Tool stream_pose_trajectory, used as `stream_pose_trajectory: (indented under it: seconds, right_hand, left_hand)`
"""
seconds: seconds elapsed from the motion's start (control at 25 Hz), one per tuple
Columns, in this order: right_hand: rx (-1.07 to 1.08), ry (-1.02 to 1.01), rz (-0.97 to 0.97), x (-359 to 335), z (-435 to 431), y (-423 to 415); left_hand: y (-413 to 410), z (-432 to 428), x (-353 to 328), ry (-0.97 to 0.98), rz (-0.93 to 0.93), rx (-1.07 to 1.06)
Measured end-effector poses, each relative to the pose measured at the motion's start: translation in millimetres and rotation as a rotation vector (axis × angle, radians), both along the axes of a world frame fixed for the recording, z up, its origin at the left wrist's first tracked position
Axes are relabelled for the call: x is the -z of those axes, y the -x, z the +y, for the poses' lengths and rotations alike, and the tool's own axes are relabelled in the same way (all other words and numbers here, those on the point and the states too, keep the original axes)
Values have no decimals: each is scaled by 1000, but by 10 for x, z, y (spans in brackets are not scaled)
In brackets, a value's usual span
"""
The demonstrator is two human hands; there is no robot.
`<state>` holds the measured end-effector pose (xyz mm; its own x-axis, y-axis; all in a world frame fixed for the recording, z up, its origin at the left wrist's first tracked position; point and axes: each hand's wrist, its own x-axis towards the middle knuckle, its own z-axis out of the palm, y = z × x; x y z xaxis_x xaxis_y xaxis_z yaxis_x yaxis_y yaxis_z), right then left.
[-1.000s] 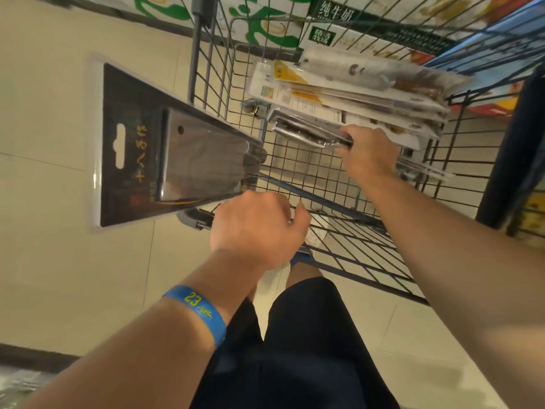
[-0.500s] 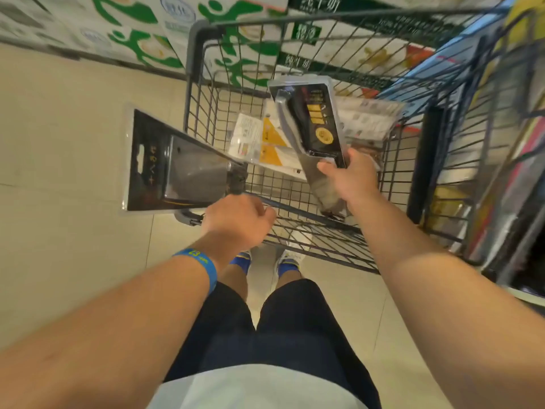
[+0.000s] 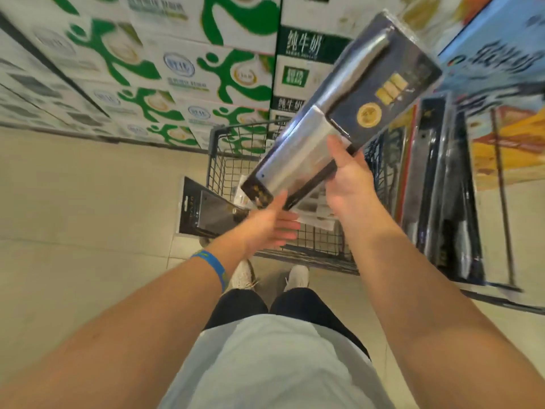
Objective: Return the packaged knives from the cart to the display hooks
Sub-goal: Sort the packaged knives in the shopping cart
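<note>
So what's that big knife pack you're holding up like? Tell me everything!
The knife pack is a dark card under shiny clear plastic, holding a wide silvery cleaver with a metal handle. Gold blocks and a round gold seal sit beside the handle. It tilts diagonally above the cart, handle end high to the right. The right hand grips its lower edge, thumb on the front. The left hand, fingers straight, seems to touch its bottom corner.

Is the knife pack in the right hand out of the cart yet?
Out: right hand holds the knife pack tilted, above the cart rim.
</note>
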<state>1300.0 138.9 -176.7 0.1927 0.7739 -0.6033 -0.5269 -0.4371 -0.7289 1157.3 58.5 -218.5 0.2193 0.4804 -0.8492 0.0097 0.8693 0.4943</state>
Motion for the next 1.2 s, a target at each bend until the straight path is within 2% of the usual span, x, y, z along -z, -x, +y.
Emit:
stream_pose_trajectory:
  seconds: [0.08,0.2,0.4,0.48,0.52,0.6,0.68,0.72,0.76,0.8,0.84,0.88,0.92,0.96,1.04,1.12,1.2]
  right_hand:
    - [79,17,141,-183,12,21]
    - [29,-1,282,-409,-39,-31]
    - [19,-56,460,-711,-267,-97]
    - [70,-15,549,-723,-391,-106]
    - [37,20,533,-743,-452,-128]
    - [-236,129,281,-791,-573,-222]
    - [-614,181,-207,-867,-659,-412]
    - [-705,132,-504,-909,-675,-530]
    - [-672,5,-796,-940,-666,-650]
    - [-548,-176,-999,-996,-635,-758]
    - [-450,-336,-1111,-1062,-594,-858]
    - [-461,-439,-1173,-1105,-542,-951]
    - [-560,-457,-1168,-1131,-478,-1041]
    - [-691,-395,-1098,-1151,-424,-1097]
    - [-847,-327,-855,-1119,-375,-1174]
    - [-819,-392,-652,-1005,-411,-1214]
    - [-698,-440,-524,-941,-452,-1234]
  left_hand:
    - [-169,-26,-190,-53,-101,-140]
    - [-307,19,-471,-125,-214,-419]
    - [-479,119,-936,-253,-353,-690]
    - [-523,219,-1104,-311,-400,-771]
    - [-538,278,-1178,-328,-395,-788]
    - [-526,373,-1275,-342,-334,-779]
    - [-485,426,-1305,-396,-254,-763]
    - [-459,440,-1322,-433,-222,-753]
    - [-429,450,-1340,-459,-198,-741]
    - [-399,457,-1358,-479,-178,-726]
    - [-382,465,-1376,-501,-157,-701]
    - [-375,468,-1396,-524,-141,-663]
    - [-392,471,-1434,-551,-131,-612]
    - [-416,472,-1475,-572,-123,-564]
    - [-507,484,-1565,-586,-110,-527]
    - [-573,522,-1622,-574,-116,-544]
    - [-575,560,-1656,-603,-183,-488]
